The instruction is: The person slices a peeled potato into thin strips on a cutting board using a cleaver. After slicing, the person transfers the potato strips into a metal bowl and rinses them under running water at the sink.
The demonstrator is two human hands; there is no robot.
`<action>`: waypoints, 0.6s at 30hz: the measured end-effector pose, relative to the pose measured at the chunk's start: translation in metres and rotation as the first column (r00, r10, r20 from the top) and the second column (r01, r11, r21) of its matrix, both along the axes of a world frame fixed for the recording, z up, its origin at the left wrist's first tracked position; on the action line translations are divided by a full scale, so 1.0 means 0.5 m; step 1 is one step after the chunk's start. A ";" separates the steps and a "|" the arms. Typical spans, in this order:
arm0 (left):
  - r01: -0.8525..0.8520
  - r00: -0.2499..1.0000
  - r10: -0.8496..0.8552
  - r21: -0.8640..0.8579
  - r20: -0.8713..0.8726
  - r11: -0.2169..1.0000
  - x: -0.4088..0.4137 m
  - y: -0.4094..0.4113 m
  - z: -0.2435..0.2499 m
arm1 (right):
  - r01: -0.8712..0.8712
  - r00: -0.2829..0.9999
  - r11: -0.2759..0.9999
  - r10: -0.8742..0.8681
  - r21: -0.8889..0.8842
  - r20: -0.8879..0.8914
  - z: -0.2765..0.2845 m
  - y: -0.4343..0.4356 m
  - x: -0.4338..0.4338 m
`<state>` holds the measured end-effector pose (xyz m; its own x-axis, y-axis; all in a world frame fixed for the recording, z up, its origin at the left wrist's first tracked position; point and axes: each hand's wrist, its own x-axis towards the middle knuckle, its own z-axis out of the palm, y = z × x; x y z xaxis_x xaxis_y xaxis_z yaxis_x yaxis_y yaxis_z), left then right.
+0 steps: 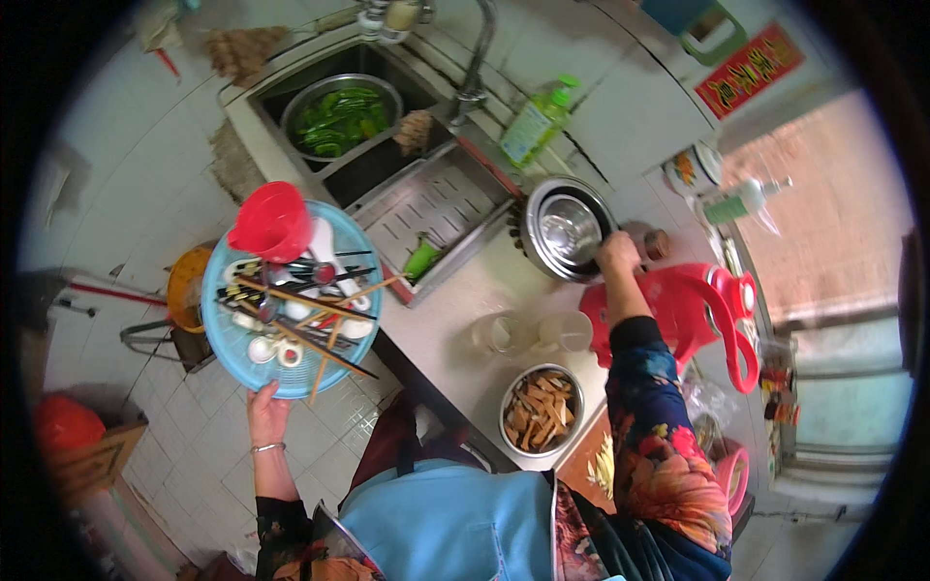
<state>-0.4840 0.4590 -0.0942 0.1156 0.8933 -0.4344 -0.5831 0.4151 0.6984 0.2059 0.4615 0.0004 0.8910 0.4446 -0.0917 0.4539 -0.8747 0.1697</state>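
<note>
My left hand point(267, 414) grips the near rim of a round blue plastic basket point(218, 290), held above the floor left of the counter. Chopsticks, white spoons and other utensils lie in it, with a red plastic cup or scoop point(272, 221) at its far edge. My right hand point(617, 254) is at the right rim of nested stainless steel bowls point(570, 229) on the counter, its fingers closed on that rim. Beside my right forearm stands a red thermos jug point(676, 312). Two translucent cups point(565, 332) are on the counter nearer to me.
A sink point(327, 171) holds a metal bowl of green vegetables in water point(349, 120). On the metal drainboard point(436, 207) lies a green pepper point(421, 260). Green soap bottle point(536, 125) and faucet point(472, 94) stand behind. A bowl of brown pieces point(541, 410) sits at the counter's near end.
</note>
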 end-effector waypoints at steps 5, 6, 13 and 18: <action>0.044 0.999 -0.044 -0.026 0.018 0.999 0.021 0.003 -0.026 | 0.048 0.999 0.997 -0.046 0.066 -0.025 0.036 0.004 -0.018; 0.036 0.999 -0.036 -0.024 0.007 0.999 0.026 0.008 -0.026 | 0.025 0.998 0.998 -0.022 0.061 -0.051 0.041 0.005 -0.018; 0.121 0.992 -0.119 -0.039 0.046 0.992 0.048 0.026 0.000 | -0.148 0.978 0.982 0.162 0.114 -0.133 0.043 0.011 0.070; 0.136 0.989 -0.133 -0.046 0.057 0.990 0.039 0.034 -0.024 | -0.270 0.957 0.949 0.283 0.163 -0.062 0.119 0.017 0.035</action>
